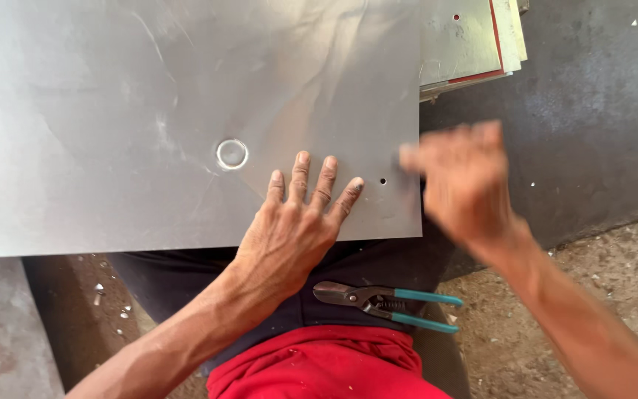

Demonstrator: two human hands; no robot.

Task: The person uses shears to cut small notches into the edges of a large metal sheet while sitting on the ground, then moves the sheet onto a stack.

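A large grey metal sheet [149,96] lies in front of me, with a round stamped ring [232,154] near its middle and a small punched hole [382,180] near its right edge. My left hand [297,222] rests flat on the sheet, fingers spread, just left of the small hole. My right hand [463,181] is blurred at the sheet's right edge, its fingers pinched together close to the edge; whether it holds something small is hidden by the blur.
Tin snips with teal handles [385,301] lie on my dark lap above red cloth [323,366]. A stack of metal sheets [470,37] sits at the top right. Dark flooring [599,111] and gritty ground [614,273] with metal scraps lie right.
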